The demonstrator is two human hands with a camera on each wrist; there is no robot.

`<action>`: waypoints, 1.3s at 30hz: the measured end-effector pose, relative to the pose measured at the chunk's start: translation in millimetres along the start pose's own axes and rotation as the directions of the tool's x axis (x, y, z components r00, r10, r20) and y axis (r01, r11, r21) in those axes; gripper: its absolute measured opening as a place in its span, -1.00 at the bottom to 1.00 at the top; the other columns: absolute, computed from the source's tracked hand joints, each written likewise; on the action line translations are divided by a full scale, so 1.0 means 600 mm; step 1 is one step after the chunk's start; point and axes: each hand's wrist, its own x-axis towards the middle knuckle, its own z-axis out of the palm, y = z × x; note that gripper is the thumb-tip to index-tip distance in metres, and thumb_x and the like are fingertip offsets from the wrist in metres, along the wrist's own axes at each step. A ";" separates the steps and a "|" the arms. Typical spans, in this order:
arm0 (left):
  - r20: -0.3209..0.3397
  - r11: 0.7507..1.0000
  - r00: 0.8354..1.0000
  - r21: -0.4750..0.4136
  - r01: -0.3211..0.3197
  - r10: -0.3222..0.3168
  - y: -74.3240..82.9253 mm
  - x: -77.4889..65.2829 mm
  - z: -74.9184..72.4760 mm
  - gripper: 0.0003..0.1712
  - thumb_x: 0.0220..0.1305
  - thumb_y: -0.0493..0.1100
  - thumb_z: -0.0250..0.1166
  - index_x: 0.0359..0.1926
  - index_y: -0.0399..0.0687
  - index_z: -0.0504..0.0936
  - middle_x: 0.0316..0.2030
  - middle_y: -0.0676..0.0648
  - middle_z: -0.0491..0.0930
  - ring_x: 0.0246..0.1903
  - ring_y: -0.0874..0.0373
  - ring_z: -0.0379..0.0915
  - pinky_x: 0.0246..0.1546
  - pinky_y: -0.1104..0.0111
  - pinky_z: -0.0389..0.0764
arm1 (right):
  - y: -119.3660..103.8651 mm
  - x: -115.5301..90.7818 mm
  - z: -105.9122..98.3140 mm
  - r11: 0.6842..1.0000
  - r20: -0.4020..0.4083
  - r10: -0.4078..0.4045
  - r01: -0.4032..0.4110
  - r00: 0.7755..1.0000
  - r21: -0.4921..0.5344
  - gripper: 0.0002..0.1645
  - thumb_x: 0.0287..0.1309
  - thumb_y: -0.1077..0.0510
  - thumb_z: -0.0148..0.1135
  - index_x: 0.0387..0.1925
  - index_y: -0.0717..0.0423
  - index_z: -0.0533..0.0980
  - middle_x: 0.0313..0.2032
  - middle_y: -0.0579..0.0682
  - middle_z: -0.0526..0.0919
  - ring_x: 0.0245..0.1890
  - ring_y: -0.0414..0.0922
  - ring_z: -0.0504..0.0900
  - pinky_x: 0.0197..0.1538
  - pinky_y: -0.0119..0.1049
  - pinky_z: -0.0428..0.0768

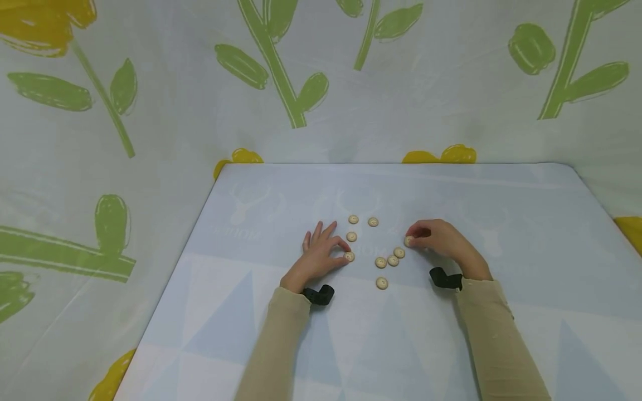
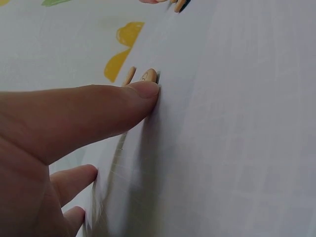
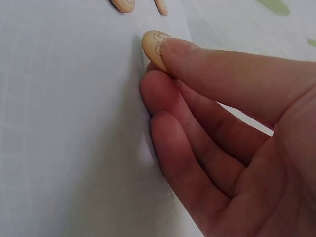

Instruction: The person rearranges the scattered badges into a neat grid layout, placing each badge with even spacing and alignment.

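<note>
Seems partway done, with seven buttons (image 1: 381, 262) on the desk (image 1: 526, 223) and two unreleased buttons (image 1: 349, 257) pinched separately in left hand (image 1: 317, 258) and right hand (image 1: 445, 239).

Loose discs (image 1: 393, 260) prob. flat on tbl (image 1: 215, 317) btwn both hands (image 1: 318, 256) (image 1: 442, 240).

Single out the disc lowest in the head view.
The tan disc lying by itself just below the row of three discs; every other disc sits higher in that view.

Head view: high, facing forward-down over bench (image 1: 200, 334) and both hands (image 1: 316, 256) (image 1: 443, 242). Wrist views: low, close, sharing those with it. Left's top edge possibly catches right fingertips (image 2: 153, 1).
</note>
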 end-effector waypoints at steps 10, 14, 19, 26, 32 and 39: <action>0.003 1.000 1.000 -0.006 -0.011 0.011 -0.003 0.000 -0.002 -0.82 0.07 0.05 0.26 -0.26 0.25 0.53 0.36 -0.03 -0.13 0.32 -0.04 -0.56 0.17 -0.02 -0.45 | 0.000 0.003 0.003 1.000 -0.022 0.011 -0.011 1.000 0.005 -0.71 0.04 0.00 0.23 -0.22 0.05 0.55 -0.26 -0.02 0.58 -0.28 -0.07 0.44 -0.22 -0.23 0.40; 0.005 1.000 1.000 -0.011 -0.014 0.014 -0.003 0.000 -0.003 -0.81 0.07 0.06 0.26 -0.25 0.24 0.53 0.36 -0.03 -0.13 0.32 -0.04 -0.56 0.17 -0.02 -0.46 | 0.000 0.005 0.006 0.999 -0.033 0.034 -0.034 0.999 0.011 -0.76 0.06 -0.01 0.22 -0.27 0.03 0.51 -0.28 -0.02 0.55 -0.28 -0.06 0.42 -0.23 -0.23 0.40; 0.010 1.000 1.000 -0.013 -0.021 0.021 -0.003 0.000 -0.003 -0.80 0.07 0.05 0.27 -0.25 0.25 0.54 0.36 -0.03 -0.13 0.32 -0.04 -0.56 0.17 -0.03 -0.46 | 0.001 0.007 0.009 0.998 -0.046 0.054 -0.053 0.997 0.033 -0.77 0.08 0.00 0.20 -0.30 0.05 0.46 -0.33 0.00 0.52 -0.33 -0.05 0.42 -0.28 -0.25 0.41; 0.005 1.000 1.000 -0.015 -0.024 0.024 -0.002 -0.001 -0.005 -0.80 0.07 0.03 0.28 -0.24 0.23 0.55 0.36 -0.04 -0.12 0.32 -0.06 -0.54 0.17 -0.04 -0.45 | 0.003 0.014 0.015 0.995 -0.056 0.073 -0.068 0.996 0.072 -0.57 0.02 -0.19 0.18 -0.29 0.06 0.43 -0.40 0.00 0.53 -0.39 -0.07 0.43 -0.34 -0.26 0.40; 0.008 1.000 1.000 -0.018 -0.020 0.021 -0.001 -0.002 -0.007 -0.80 0.07 0.04 0.27 -0.24 0.23 0.55 0.36 -0.03 -0.13 0.32 -0.05 -0.55 0.17 -0.03 -0.45 | 0.003 0.020 0.019 0.993 -0.057 0.091 -0.086 0.994 0.083 -0.56 0.02 -0.19 0.17 -0.23 0.05 0.42 -0.38 0.01 0.56 -0.39 -0.07 0.45 -0.33 -0.26 0.41; 0.007 1.000 1.000 -0.022 -0.021 0.021 -0.001 0.000 -0.006 -0.81 0.06 0.03 0.28 -0.25 0.22 0.55 0.36 -0.04 -0.12 0.32 -0.06 -0.55 0.16 -0.04 -0.45 | -0.004 0.023 0.029 0.993 -0.055 0.085 -0.080 0.995 0.089 -0.63 0.09 -0.10 0.16 -0.13 0.00 0.45 -0.28 0.03 0.56 -0.35 -0.06 0.46 -0.30 -0.26 0.42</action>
